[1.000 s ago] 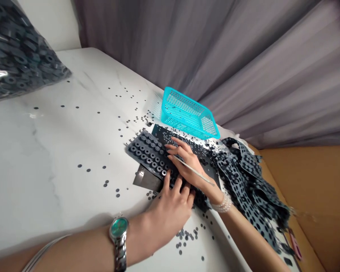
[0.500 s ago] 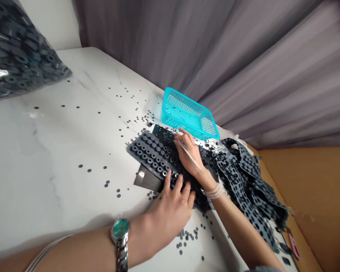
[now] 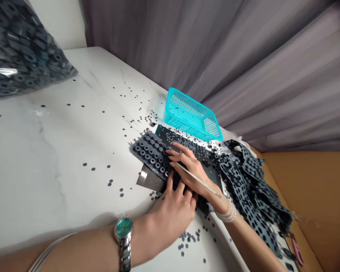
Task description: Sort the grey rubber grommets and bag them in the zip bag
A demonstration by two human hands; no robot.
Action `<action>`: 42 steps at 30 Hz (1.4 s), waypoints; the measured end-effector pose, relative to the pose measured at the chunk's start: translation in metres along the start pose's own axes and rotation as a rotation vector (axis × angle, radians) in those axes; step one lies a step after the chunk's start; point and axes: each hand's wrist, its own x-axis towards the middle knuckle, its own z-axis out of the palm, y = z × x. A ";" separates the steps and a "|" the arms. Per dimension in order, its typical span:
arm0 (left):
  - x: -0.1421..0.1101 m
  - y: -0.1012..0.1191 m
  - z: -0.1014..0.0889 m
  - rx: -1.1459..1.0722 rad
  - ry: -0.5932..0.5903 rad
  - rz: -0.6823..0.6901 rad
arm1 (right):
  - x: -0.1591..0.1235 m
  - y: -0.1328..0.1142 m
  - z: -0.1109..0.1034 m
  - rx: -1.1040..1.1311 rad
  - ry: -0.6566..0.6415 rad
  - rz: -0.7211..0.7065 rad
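Observation:
A dark grey rubber sheet [image 3: 151,153] with rows of round, ring-like studs lies at a slant on the table. On its near edge rests my left hand [image 3: 172,209], fingers spread and pressing down from above. A thin white stick [image 3: 200,179] is held in my right hand [image 3: 191,166], its rear end pointing back over the wrist. The fingertips of that hand are over the studs, just beyond my left fingers. Beneath the sheet is a dark flat board [image 3: 172,136], strewn with small black discs. My hands hide the sheet's right part.
A turquoise basket [image 3: 192,132] stands behind the board. Perforated black rubber sheets [image 3: 249,200] are heaped at the right, near pink-handled scissors or a cutter [image 3: 297,251]. A clear bag of grey rubber pieces [image 3: 25,56] sits at the far left. Loose discs dot the white table [image 3: 59,151].
My right hand has shifted toward me and lowered over the studs beside my left fingers, the stick tilting with it. My left hand stays on the sheet. The whole view has shifted slightly.

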 end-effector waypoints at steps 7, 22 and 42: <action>-0.001 0.000 0.000 -0.006 0.011 -0.013 | 0.006 0.002 0.001 -0.121 -0.024 -0.090; -0.002 0.000 -0.006 0.004 -0.018 -0.004 | 0.021 0.017 -0.001 0.011 0.085 0.061; -0.002 -0.001 -0.008 0.002 -0.035 -0.003 | 0.043 0.033 0.018 -0.167 0.212 0.042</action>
